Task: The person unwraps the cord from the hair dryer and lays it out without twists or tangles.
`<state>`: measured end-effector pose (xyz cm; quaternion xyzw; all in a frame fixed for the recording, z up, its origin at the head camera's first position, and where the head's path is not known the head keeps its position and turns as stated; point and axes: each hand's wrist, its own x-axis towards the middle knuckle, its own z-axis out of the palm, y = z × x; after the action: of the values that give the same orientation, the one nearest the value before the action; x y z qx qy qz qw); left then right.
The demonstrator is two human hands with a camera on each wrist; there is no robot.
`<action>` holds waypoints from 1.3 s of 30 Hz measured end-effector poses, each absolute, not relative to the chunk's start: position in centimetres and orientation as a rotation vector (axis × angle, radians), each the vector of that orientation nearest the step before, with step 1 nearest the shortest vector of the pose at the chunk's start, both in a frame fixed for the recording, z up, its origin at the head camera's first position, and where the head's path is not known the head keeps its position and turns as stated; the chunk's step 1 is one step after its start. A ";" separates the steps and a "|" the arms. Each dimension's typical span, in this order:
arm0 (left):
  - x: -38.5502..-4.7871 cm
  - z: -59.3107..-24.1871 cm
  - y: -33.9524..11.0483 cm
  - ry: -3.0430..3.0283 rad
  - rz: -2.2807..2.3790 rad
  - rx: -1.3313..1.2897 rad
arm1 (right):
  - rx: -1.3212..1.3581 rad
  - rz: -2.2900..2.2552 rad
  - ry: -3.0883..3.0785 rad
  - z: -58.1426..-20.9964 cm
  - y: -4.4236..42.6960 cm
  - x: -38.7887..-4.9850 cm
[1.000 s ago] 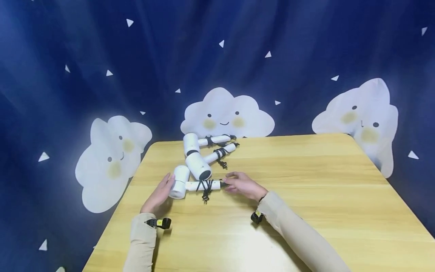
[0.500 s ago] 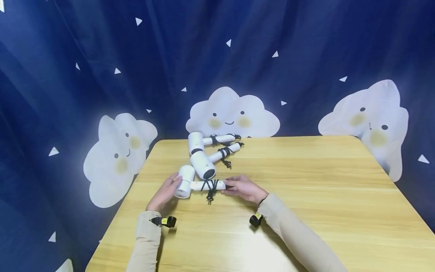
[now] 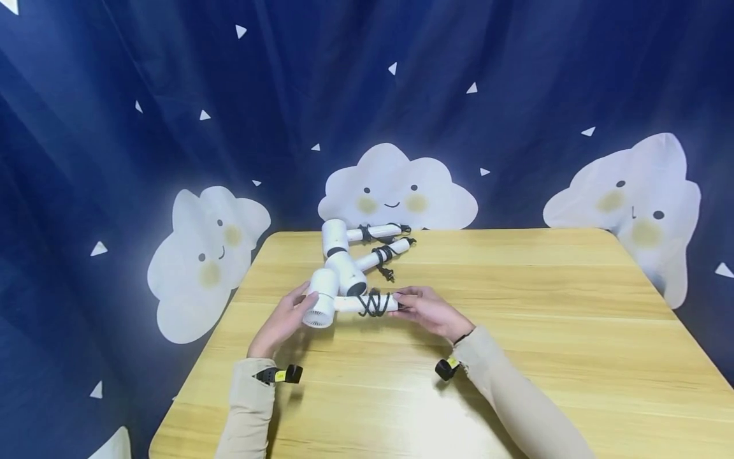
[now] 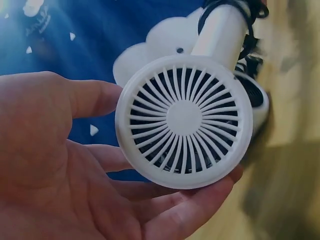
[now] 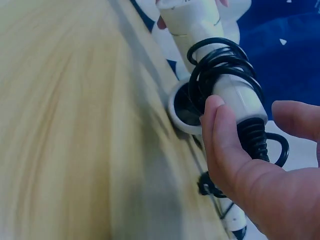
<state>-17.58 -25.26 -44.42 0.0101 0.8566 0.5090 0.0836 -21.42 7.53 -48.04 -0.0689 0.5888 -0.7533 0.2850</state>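
Observation:
A white hair dryer (image 3: 323, 287) is held in both hands, slightly above the table. My left hand (image 3: 283, 325) grips its barrel; in the left wrist view the thumb is at one side of the slatted grille (image 4: 184, 120) and the fingers curl beneath it. At the other end, my right hand (image 3: 431, 312) holds the tip of the handle (image 3: 350, 304) between thumb and fingers. A black cord (image 5: 222, 65) is wound round that handle. Just behind lie two more white hair dryers, a middle one (image 3: 348, 271) partly covered by the held one and a far one (image 3: 334, 237).
A wooden table (image 3: 516, 306) with rounded far corners carries everything. Behind it hangs a dark blue curtain (image 3: 287, 76) with smiling clouds and white triangles. The far dryer's handle lies close to the table's back edge.
Both hands have closed on the nearest hair dryer and raised it a little off the table. Its plug, which lay in front of the handle, is out of sight. The head view has shifted slightly.

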 end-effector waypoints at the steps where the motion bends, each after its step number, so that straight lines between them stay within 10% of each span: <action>1: -17.6 -44.1 -25.0 2.574 1.507 0.053 | -0.183 -2.020 1.579 -47.8 7.8 -21.4; 39: -24.5 -40.6 -14.9 2.559 1.530 0.300 | -0.162 -2.246 1.723 -43.1 17.6 -23.0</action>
<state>-24.48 -14.87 -40.59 0.0999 0.8517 0.5093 0.0722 -22.96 17.57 -43.09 -0.0566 0.6005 -0.7828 0.1527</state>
